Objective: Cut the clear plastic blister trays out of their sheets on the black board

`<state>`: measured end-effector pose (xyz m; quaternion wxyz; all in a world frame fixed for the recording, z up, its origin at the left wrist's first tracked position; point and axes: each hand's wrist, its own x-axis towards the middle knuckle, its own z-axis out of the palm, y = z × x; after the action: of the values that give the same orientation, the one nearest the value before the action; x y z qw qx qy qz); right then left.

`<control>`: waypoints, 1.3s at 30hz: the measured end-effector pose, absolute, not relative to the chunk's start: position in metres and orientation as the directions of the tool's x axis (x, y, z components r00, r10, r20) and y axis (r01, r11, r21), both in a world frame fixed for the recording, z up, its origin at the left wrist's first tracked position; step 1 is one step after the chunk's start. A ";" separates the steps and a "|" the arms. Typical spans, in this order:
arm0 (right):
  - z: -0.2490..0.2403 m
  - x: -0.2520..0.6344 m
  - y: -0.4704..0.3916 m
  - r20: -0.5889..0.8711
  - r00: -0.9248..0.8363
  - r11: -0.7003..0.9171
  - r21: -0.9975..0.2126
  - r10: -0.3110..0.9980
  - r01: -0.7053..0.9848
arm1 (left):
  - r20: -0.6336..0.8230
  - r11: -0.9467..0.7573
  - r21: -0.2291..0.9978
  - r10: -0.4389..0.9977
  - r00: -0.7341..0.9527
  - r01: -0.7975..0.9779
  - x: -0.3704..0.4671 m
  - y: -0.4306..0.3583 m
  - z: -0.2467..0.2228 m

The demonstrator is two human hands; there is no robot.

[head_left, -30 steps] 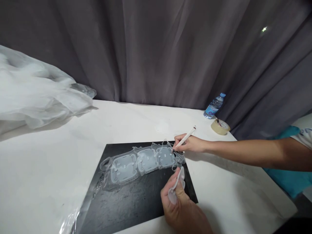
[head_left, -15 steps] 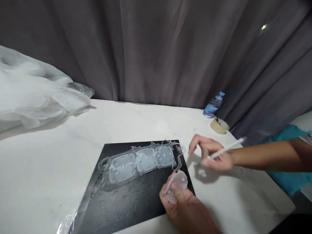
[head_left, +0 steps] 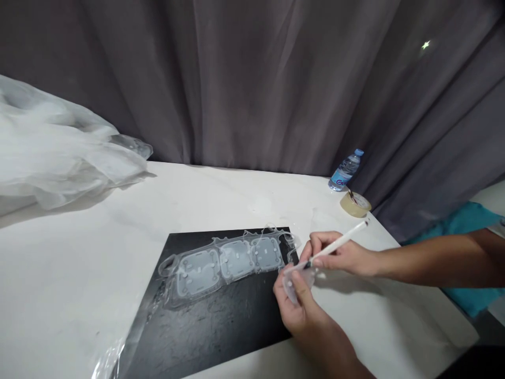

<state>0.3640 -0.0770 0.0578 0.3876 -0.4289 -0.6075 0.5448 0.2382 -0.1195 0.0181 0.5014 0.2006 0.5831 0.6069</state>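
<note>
My left hand (head_left: 298,305), low in the head view, is closed on a translucent rounded plastic-looking piece (head_left: 290,289), thumb pressed on its face. My right hand (head_left: 335,252) grips a slim white pen-shaped tool (head_left: 341,240) with a dark tip. That tip is at the upper edge of the piece; whether it touches is too small to tell. Both hands are close together over the right edge of a black board (head_left: 197,337). On the board lies a clear moulded sheet (head_left: 236,258) with three rounded square panels and ragged, looping edges.
The board rests on a white table (head_left: 197,195). At the back right stand a water bottle (head_left: 345,171) and a tape roll (head_left: 356,204) with a small dark item on it. Filmy white wrapping (head_left: 71,147) heaps at the left. A grey curtain (head_left: 244,84) hangs behind.
My right hand has moved left and brought the tool's dark tip to the translucent piece. My left hand has shifted slightly right and turned the piece.
</note>
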 end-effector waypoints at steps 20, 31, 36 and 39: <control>0.028 0.339 0.014 0.138 -0.496 0.263 -0.946 0.857 0.191 | 0.325 0.023 0.720 0.872 -0.366 0.694 0.195 -0.107 -0.004; 0.014 0.316 -0.001 0.188 -0.603 0.432 -0.854 0.775 0.289 | 0.317 0.039 0.788 0.830 -0.459 0.614 0.217 -0.124 -0.062; 0.010 0.311 -0.005 0.172 -0.598 0.438 -0.835 0.783 0.333 | 0.213 0.059 0.891 0.821 -0.529 0.450 0.219 -0.123 -0.049; 0.013 0.311 -0.008 0.138 -0.602 0.431 -0.820 0.786 0.375 | 0.202 0.049 0.905 0.825 -0.527 0.423 0.218 -0.124 -0.037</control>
<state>0.3110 -0.0077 0.0129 0.2619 -0.3609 -0.8044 0.3925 0.2182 -0.1245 -0.0366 0.1915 0.4470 0.6984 0.5251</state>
